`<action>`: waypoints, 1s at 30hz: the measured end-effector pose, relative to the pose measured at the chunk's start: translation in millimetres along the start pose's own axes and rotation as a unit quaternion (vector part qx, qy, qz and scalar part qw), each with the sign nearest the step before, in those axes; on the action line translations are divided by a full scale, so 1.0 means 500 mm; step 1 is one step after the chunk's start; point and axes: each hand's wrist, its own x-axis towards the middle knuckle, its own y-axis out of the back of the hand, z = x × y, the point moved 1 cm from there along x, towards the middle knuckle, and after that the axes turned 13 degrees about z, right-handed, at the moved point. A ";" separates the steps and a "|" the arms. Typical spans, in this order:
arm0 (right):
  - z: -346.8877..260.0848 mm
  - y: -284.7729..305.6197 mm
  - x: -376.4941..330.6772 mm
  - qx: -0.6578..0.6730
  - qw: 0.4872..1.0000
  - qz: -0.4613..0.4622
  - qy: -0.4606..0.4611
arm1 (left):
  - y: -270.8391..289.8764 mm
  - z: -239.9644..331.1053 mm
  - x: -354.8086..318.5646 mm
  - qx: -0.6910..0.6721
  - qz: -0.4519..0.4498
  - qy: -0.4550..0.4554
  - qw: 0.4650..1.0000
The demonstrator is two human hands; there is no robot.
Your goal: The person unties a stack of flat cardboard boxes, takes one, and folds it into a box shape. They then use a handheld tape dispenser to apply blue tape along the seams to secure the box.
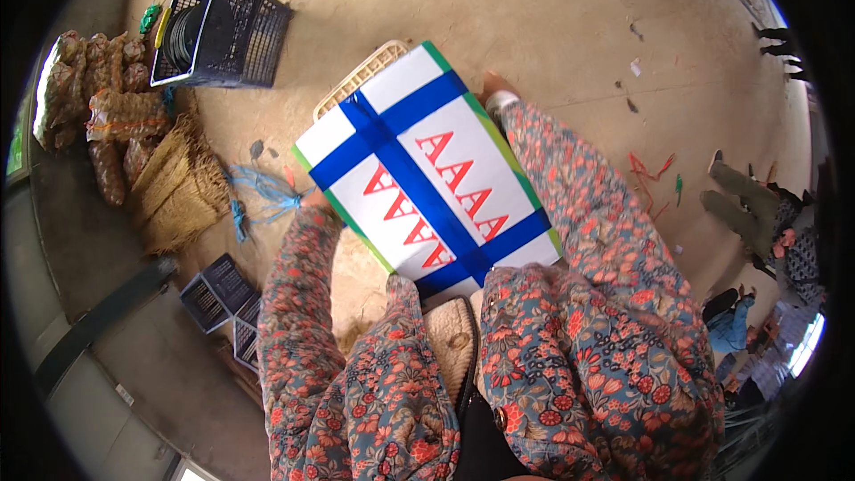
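Observation:
A white box with green edges is in front of my body, tilted to the right in the view. Wide blue tape runs along and across it, and red lettering is printed on the top face. My left hand grips its left side, with the fingers mostly hidden behind the edge. At the far right side, my right hand holds the box too, its fingers largely out of sight. Beyond the box's far edge shows part of a cream plastic basket.
A dark plastic crate stands at the far left, beside several filled mesh sacks and a woven straw-coloured sack. Blue twine lies near my left hand. More dark crates are at the left. Other people are at the right.

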 end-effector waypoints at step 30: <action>-0.197 0.097 -0.265 -0.107 0.893 0.142 0.414 | -0.118 -0.050 -0.465 -0.651 0.259 0.258 0.665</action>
